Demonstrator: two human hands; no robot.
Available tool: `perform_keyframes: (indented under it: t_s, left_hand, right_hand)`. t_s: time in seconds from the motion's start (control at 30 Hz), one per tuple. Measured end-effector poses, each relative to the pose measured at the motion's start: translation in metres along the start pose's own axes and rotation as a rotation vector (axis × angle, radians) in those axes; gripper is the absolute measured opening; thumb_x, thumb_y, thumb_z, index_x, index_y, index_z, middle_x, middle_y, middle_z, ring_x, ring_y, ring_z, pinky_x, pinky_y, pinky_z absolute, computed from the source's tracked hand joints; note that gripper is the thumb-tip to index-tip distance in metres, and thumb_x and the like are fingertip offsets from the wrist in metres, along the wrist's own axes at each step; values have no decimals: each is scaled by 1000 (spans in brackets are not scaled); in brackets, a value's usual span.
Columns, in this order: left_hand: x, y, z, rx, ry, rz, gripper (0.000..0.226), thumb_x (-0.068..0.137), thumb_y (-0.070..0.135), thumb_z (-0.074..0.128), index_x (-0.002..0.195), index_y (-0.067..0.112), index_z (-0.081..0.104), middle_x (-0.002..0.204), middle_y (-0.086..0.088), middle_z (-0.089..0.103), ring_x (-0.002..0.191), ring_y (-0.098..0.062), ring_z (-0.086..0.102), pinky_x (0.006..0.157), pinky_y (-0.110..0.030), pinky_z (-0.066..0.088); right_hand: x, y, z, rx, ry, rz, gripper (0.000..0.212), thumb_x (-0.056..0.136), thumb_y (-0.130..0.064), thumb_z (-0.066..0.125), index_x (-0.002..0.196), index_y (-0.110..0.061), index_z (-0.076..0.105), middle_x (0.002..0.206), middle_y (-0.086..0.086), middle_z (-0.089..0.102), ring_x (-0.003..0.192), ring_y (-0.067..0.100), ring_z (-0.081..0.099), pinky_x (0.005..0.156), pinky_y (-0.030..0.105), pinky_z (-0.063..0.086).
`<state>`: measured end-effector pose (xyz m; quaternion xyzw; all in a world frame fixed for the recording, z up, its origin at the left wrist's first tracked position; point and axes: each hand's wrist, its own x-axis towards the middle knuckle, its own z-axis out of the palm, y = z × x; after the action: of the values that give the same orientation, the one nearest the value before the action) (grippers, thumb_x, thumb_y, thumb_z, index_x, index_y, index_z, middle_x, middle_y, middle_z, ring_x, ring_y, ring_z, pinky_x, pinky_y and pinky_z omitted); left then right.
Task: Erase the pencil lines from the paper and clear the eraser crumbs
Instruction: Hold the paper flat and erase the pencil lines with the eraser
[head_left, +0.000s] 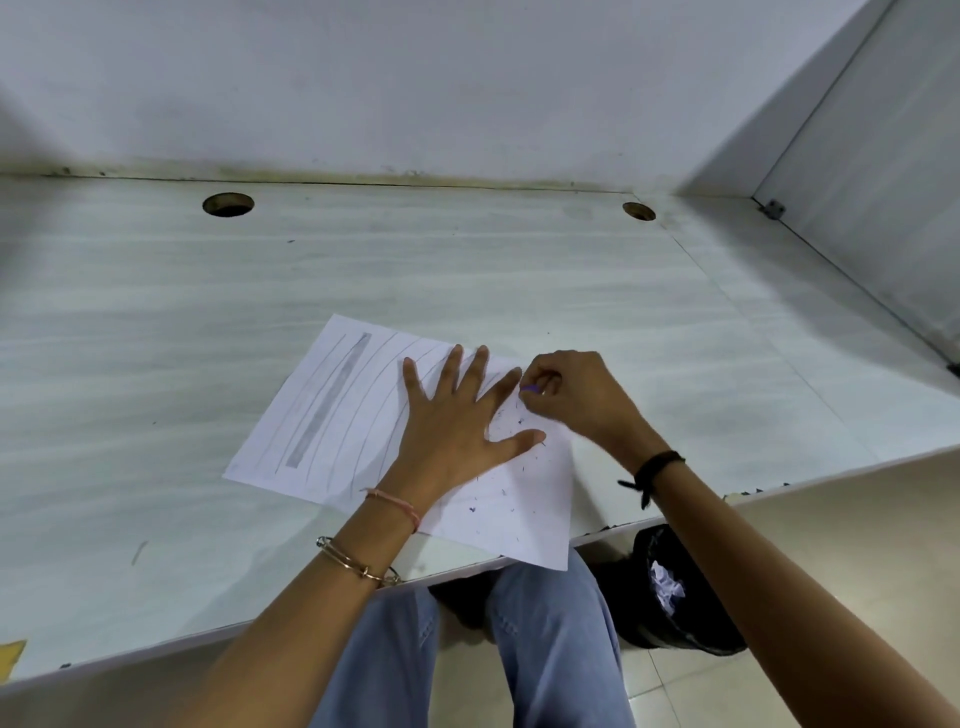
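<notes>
**Eraser held at the sheet's edge**

The left hand (457, 415) lies flat, fingers spread, on the white sheet of paper (363, 395) on the pale wood-grain desk (467, 270). The right hand (576, 395) pinches a small purple eraser (530, 388) at the sheet's 2 o'clock edge. Dark eraser crumbs (472, 509) lie toward 5 o'clock, grey pencil lines (328, 400) toward 9 o'clock.
</notes>
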<state>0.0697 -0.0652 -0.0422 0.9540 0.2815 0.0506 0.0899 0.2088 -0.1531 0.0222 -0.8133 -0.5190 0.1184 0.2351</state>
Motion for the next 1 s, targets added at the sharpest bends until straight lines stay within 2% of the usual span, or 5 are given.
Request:
perform_keyframes:
  t_s: [0.17, 0.33, 0.6, 0.8, 1.0]
  left_hand:
    - [-2, 1, -1, -19, 29, -3, 86, 79, 87, 15, 153, 45, 3, 163, 2, -10, 149, -24, -15, 108, -69, -15]
    - [1, -1, 4, 48, 43, 13, 92, 71, 87, -5, 152, 45, -2, 164, -1, -9, 150, -28, -11, 108, -72, -10]
    - [1, 1, 0, -13, 29, -11, 88, 75, 86, 11, 152, 46, 1, 163, 2, -12, 149, -24, -15, 107, -68, -15]
    - [2, 1, 3, 17, 34, -3, 89, 75, 87, 4, 153, 44, -1, 164, 0, -9, 149, -26, -13, 108, -72, -10]
    - [2, 0, 1, -16, 35, -16, 89, 75, 89, 9, 153, 45, 3, 164, 1, -8, 150, -25, -13, 109, -71, -11]
  right_hand:
    - [21, 24, -21, -11, 113, 119, 7, 78, -2, 65, 81, -3, 71, 71, 1, 61, 64, 12, 55, 59, 22, 41]
    - [-1, -7, -8, -18, 157, -143, 2, 79, -14, 67, 79, -15, 66, 75, -8, 58, 66, 2, 51, 60, 10, 36]
    - [22, 24, -16, -100, 64, 27, 6, 77, -4, 65, 80, -3, 70, 75, 4, 64, 70, 14, 54, 58, 18, 38]
    - [7, 4, -7, -16, 9, -102, 2, 77, -10, 69, 79, -9, 70, 69, -9, 59, 61, -2, 51, 58, 11, 36]
    - [34, 24, -14, -108, 73, 74, 6, 78, -3, 64, 80, -3, 69, 83, 11, 69, 73, 19, 60, 56, 19, 39]
